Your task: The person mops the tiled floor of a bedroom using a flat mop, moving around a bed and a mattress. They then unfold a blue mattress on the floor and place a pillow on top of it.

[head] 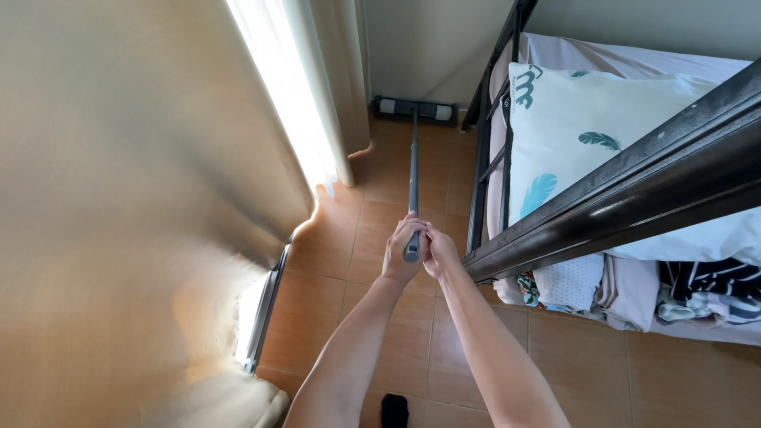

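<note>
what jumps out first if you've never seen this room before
Both bare hands, the left hand and the right hand, clasp the end of a long grey metal mop pole at centre frame. It runs away over the brown tiled floor to a flat grey mop head against the far wall. A beige curtain fills the left, and a dark metal bunk bed frame holding a white feather-print pillow fills the right.
</note>
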